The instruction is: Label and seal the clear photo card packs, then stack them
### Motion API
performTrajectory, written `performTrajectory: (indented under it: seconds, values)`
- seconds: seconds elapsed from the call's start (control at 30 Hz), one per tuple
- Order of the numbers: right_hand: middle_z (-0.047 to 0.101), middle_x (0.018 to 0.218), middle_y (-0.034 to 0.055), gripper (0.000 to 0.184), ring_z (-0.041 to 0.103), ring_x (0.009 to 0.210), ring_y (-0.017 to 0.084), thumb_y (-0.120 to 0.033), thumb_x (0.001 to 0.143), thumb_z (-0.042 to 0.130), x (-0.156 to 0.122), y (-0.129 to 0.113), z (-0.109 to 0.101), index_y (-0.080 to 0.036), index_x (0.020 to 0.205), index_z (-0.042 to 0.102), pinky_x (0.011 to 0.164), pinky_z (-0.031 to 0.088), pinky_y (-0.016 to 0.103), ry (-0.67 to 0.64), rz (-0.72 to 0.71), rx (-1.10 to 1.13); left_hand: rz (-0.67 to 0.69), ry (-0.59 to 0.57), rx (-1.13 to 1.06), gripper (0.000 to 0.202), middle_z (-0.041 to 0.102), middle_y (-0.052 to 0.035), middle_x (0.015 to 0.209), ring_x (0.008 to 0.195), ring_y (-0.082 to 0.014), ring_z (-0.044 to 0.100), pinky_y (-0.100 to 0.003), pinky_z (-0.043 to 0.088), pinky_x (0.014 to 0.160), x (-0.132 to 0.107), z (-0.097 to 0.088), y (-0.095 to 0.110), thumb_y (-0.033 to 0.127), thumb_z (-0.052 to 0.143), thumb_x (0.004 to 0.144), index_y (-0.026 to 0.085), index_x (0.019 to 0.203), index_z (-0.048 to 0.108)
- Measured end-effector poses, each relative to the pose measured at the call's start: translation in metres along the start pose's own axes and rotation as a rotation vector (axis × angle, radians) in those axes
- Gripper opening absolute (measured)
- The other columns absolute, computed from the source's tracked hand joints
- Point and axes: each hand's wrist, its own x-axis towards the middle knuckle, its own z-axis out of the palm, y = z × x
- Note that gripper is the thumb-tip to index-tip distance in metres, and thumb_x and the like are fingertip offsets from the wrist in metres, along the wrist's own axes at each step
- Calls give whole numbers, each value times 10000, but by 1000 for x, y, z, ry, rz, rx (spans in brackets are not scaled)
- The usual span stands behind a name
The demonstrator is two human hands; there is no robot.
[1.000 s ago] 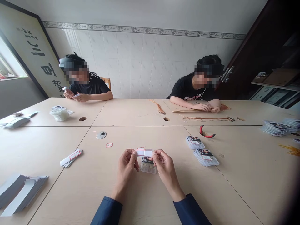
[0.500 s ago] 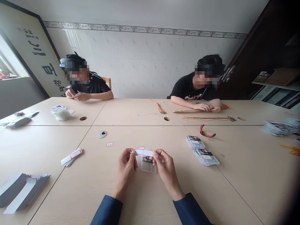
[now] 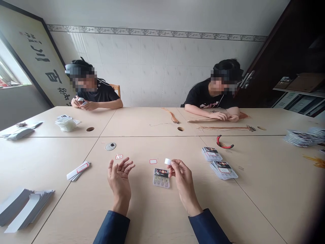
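A small white paper strip [image 3: 168,161], looking curled or folded, is pinched between the thumb and fingers of my right hand [image 3: 181,173]. My left hand [image 3: 120,180] is raised, palm turned up, with fingers spread and nothing visible in it. Between the hands lies a clear plastic box of fish hooks [image 3: 161,178] with a black printed card on top. A blank red-bordered label [image 3: 153,161] lies just beyond that box. Behind my left fingertips is another red-bordered label [image 3: 119,157] with writing on it.
Stacked hook boxes [image 3: 223,170] and a red-handled tool [image 3: 224,142] stand to the right. Label strips [image 3: 78,170] and white paper strips [image 3: 27,208] lie on the left. Across the table [image 3: 142,145], two people handle small items; orange cords [image 3: 174,117] lie near them.
My left hand has let go of the white strip, moved left and opened. The strip now looks shorter in my right hand. The hook box and blank label are more fully in view.
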Motion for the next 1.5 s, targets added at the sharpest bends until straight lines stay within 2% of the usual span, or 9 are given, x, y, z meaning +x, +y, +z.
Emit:
performTrajectory:
  seconds: [0.07,0.13,0.3,0.4,0.47,0.73,0.93,1.27,1.5]
  values:
    - [633,768,47,392,529,626,142,-560,842,625,0,2,0,-169,853,625,574,478,255,-8,-2,2,-12,-18,20,600,717,-62,852,710,-200,698,-369,564,684,-1,0,2,241,568,810,210,1341,291]
    - [638,773,48,397,536,629,143,-562,838,634,1,5,0,-166,872,627,578,480,255,-17,1,-1,-21,-104,116,624,706,-53,839,664,-182,665,-329,545,619,-6,3,0,275,591,822,204,1381,323]
    - [652,799,60,427,569,664,161,-590,839,629,1,8,0,-167,896,620,574,475,252,-52,8,-76,-14,-547,485,410,672,-62,908,799,-182,623,-268,501,609,-23,10,-15,343,636,834,200,1216,610]
    - [661,776,69,469,584,684,182,-633,821,626,-1,7,2,-167,872,628,555,464,251,-97,12,-107,71,-777,655,398,645,-86,1135,1025,-216,602,-278,500,729,-31,9,-22,275,649,822,254,1219,639]
    - [657,752,65,490,568,652,173,-651,818,618,-2,5,3,-162,841,637,545,451,248,-137,20,-123,136,-849,706,423,606,-91,1234,1090,-228,578,-289,497,755,-34,8,-24,252,640,825,279,1247,626]
    - [594,696,16,477,445,559,111,-629,852,596,-6,0,6,-164,746,607,515,370,219,-271,50,-118,229,-805,774,222,651,-80,1102,993,-218,598,-288,483,719,-31,11,-22,338,621,867,254,1060,691]
    - [608,730,43,505,493,620,132,-635,899,525,-6,-2,6,-156,820,664,539,411,223,-269,71,-43,169,-736,738,200,657,-80,1089,1029,-228,599,-294,482,747,-30,11,-22,371,635,870,236,1008,685]
    - [610,985,52,430,510,763,121,-571,890,600,-13,-18,9,-198,1087,683,671,453,212,-480,225,135,96,-858,642,240,585,-104,1300,1249,-283,515,-370,442,968,-28,11,-18,378,670,862,254,1061,725]
    - [505,772,-6,387,419,661,94,-544,847,680,-11,-14,7,-173,957,667,633,381,216,-489,260,138,132,-898,672,203,590,-108,1289,1295,-286,481,-420,380,1059,-28,9,-23,366,681,855,230,996,734]
